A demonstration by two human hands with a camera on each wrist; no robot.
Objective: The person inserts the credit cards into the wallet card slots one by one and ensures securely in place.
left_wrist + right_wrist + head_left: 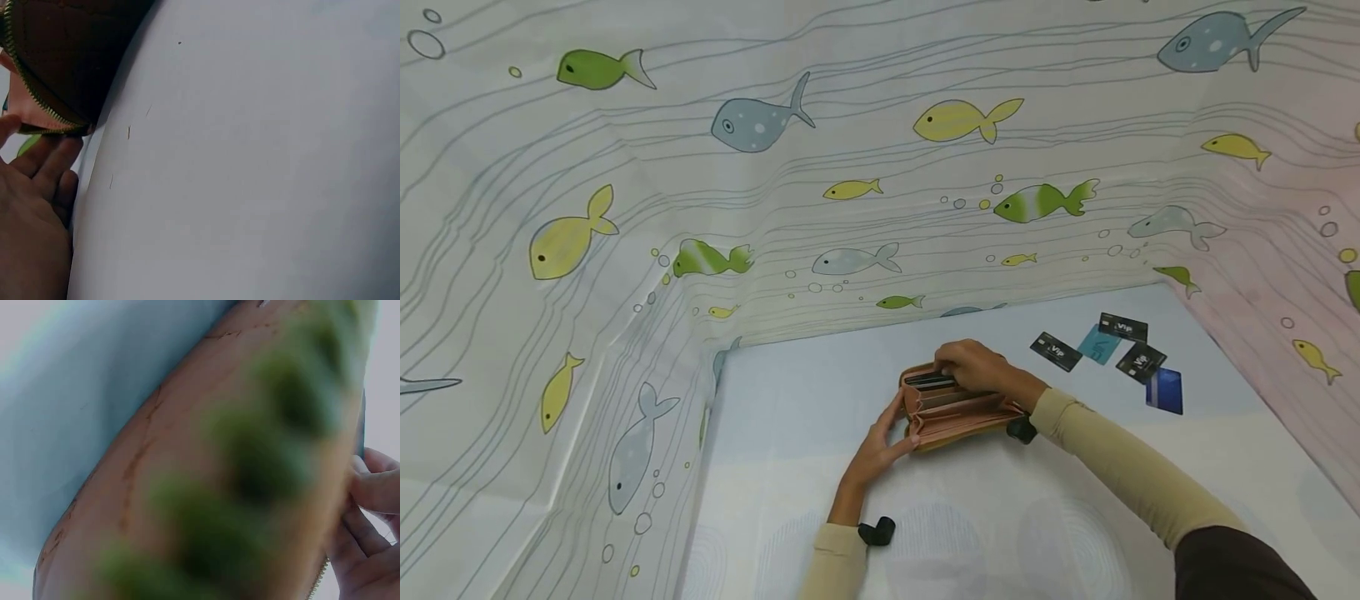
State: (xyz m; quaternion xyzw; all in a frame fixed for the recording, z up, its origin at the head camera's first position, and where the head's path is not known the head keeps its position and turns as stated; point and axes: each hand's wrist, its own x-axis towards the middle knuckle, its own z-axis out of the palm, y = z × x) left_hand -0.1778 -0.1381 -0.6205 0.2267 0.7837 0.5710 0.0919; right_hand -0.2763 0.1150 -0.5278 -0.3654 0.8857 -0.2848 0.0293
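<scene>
An unzipped long wallet (966,423) with a pink pleated inside and a brown quilted outside is held open above the table. My left hand (874,450) grips its left end, thumb at the front corner, fingers along the side. In the left wrist view, the zipper edge (37,100) meets the fingers of that hand. Dark cards (928,380) stand in the slots at the wallet's far side. Over these slots my right hand (973,367) bends its fingers and pinches at a dark card, mostly hidden. The right wrist view is largely filled by the wallet and blurred zipper teeth.
To the right on the white table (805,400) lie several loose cards: black VIP cards (1056,352), a teal card (1097,346) and a blue card (1165,392), some overlapping. A fish-patterned sheet (850,225) rises behind the table and at both sides.
</scene>
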